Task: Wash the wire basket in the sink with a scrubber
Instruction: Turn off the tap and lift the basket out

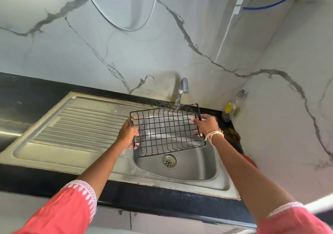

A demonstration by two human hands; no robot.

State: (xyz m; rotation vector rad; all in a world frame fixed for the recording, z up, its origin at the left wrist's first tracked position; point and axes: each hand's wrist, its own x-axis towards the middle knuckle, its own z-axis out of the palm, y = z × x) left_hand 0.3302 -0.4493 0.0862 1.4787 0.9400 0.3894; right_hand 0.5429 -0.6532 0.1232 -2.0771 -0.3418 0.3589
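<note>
A black wire basket point(167, 131) is held in the air above the steel sink bowl point(198, 170), tilted with its open side toward me. My left hand point(127, 132) grips its left end, fingers curled round the wires. My right hand point(207, 124) grips its right end. The tap point(182, 89) stands just behind the basket; no water is visibly running. I can see no scrubber.
A ribbed steel drainboard point(75, 125) lies left of the bowl, set in a black counter point(27, 93). A clear bottle with a yellow label point(231, 107) stands in the back right corner. Below it sits a brown object point(233, 134). Marble wall rises behind and at the right.
</note>
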